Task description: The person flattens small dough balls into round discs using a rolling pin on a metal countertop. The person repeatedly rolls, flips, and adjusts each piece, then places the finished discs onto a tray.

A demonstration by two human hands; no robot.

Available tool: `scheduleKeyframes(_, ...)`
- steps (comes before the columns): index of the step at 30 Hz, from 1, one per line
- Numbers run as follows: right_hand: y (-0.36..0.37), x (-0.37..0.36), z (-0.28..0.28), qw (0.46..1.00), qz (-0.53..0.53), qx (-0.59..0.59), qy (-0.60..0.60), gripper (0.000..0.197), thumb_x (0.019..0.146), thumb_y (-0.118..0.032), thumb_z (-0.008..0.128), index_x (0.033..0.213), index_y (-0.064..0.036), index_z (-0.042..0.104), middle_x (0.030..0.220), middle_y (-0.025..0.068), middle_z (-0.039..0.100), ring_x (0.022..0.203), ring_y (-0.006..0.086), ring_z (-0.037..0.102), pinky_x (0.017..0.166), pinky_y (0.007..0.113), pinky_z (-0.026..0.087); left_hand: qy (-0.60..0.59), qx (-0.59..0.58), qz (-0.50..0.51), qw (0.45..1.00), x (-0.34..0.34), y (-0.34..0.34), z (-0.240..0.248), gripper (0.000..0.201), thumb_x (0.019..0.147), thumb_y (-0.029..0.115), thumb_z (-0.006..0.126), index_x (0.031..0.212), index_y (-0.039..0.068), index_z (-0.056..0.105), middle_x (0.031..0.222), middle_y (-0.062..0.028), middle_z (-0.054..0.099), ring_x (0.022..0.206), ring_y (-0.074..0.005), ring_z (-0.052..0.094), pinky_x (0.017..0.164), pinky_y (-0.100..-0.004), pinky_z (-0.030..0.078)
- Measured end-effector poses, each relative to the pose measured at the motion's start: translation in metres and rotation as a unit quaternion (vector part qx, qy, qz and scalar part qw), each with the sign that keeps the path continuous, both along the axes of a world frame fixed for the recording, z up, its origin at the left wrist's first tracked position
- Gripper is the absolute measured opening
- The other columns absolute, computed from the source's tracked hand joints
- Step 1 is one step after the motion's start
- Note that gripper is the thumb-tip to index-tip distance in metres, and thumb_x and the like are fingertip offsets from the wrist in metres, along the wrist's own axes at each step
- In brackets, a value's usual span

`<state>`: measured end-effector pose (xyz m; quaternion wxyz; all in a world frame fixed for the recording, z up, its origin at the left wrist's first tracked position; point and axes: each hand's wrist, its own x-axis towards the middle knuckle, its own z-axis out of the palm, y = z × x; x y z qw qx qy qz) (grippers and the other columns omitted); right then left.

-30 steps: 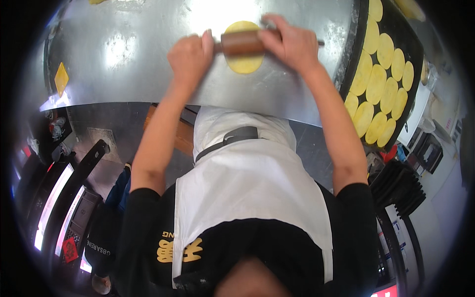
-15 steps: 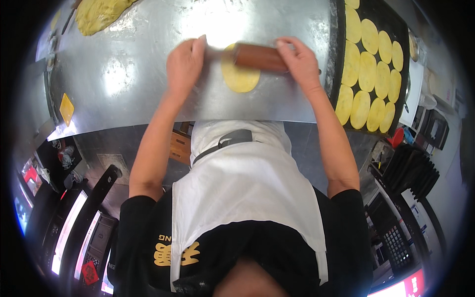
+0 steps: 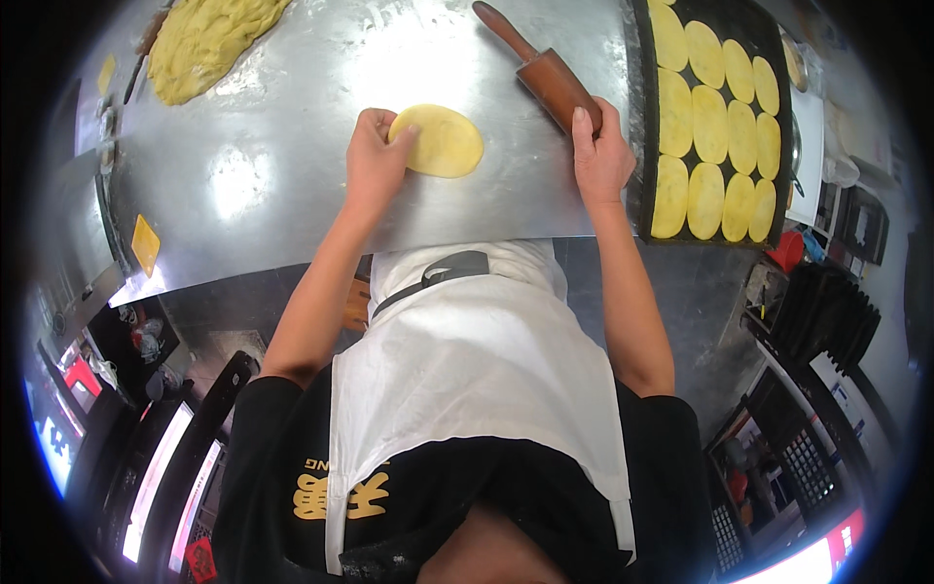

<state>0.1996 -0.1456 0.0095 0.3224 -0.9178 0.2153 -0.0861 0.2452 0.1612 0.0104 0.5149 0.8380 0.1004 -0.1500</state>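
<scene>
My left hand [image 3: 382,154] pinches the left end of a thin, oval piece of yellow dough [image 3: 448,143], thumb on top and fingers at its edge. The dough lies over the metal worktop [image 3: 292,195]; I cannot tell whether it is lifted off it. My right hand [image 3: 601,156] is closed round the near end of a brown wooden rolling pin [image 3: 556,86]. The pin slants away to the far left, its thin far handle free. The pin is apart from the dough.
At the right edge stands a dark tray [image 3: 637,127] with several flat yellow dough ovals [image 3: 709,124] in rows. A large lump of yellow dough [image 3: 209,49] lies at the far left. Nearer on the left is a yellow scraper [image 3: 146,243].
My left hand has let go of the rolling pin and taken the dough piece, now turned sideways. My right hand has swung the pin off the dough to the right.
</scene>
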Motion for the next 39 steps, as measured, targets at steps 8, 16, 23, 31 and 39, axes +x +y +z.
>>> scheduleKeyframes(8, 0.041, -0.021, 0.029, 0.985, 0.122, 0.107, 0.052, 0.068, 0.087, -0.059, 0.081, 0.137, -0.0163, 0.066, 0.095, 0.0104, 0.080, 0.083, 0.0324, 0.077, 0.074, 0.041, 0.058, -0.205, 0.029, 0.114, 0.972, -0.004, 0.042, 0.031, 0.042, 0.109, 0.029, 0.064, 0.136, -0.004, 0.062, 0.128, -0.0221, 0.065, 0.118, -0.0251, 0.062, 0.095, -0.0383, 0.053)
scheduleKeyframes(16, 0.079, 0.044, 0.018, 0.942, 0.314, -0.066, 0.101, 0.060, 0.095, -0.063, 0.067, 0.137, -0.0210, 0.067, 0.088, 0.0125, 0.079, 0.084, 0.0388, 0.076, 0.073, 0.047, 0.059, -0.355, 0.297, -0.078, 0.883, 0.025, 0.043, -0.018, 0.045, 0.101, 0.028, 0.066, 0.062, 0.006, 0.065, 0.069, -0.0134, 0.064, 0.064, -0.0349, 0.061, 0.059, -0.0475, 0.047)
scheduleKeyframes(23, 0.078, 0.011, 0.012, 0.950, 0.307, -0.049, 0.037, 0.060, 0.092, -0.065, 0.067, 0.132, -0.0204, 0.070, 0.081, 0.0124, 0.077, 0.079, 0.0368, 0.076, 0.072, 0.046, 0.059, -0.354, 0.295, -0.092, 0.883, -0.012, 0.044, -0.008, 0.042, 0.097, 0.027, 0.071, 0.060, 0.009, 0.063, 0.063, -0.0108, 0.060, 0.060, -0.0322, 0.059, 0.056, -0.0468, 0.046)
scheduleKeyframes(31, 0.051, 0.063, 0.014, 0.980, 0.118, 0.158, 0.033, 0.041, 0.109, -0.047, 0.058, 0.125, -0.0132, 0.075, 0.081, 0.0072, 0.070, 0.069, 0.0184, 0.066, 0.065, 0.031, 0.053, -0.113, 0.099, -0.039, 0.988, 0.043, 0.040, 0.022, 0.040, 0.107, 0.038, 0.065, 0.116, 0.000, 0.074, 0.097, -0.0194, 0.077, 0.086, -0.0323, 0.074, 0.080, -0.0431, 0.056)
scheduleKeyframes(39, 0.018, -0.002, 0.004, 0.982, -0.117, 0.148, 0.000, 0.046, 0.113, -0.047, 0.050, 0.123, -0.0075, 0.072, 0.082, 0.0070, 0.070, 0.065, 0.0168, 0.065, 0.069, 0.035, 0.052, -0.094, 0.231, -0.237, 0.939, 0.025, -0.013, 0.017, 0.040, 0.089, 0.028, 0.085, 0.110, -0.002, 0.068, 0.101, -0.0217, 0.069, 0.101, -0.0389, 0.065, 0.086, -0.0500, 0.054)
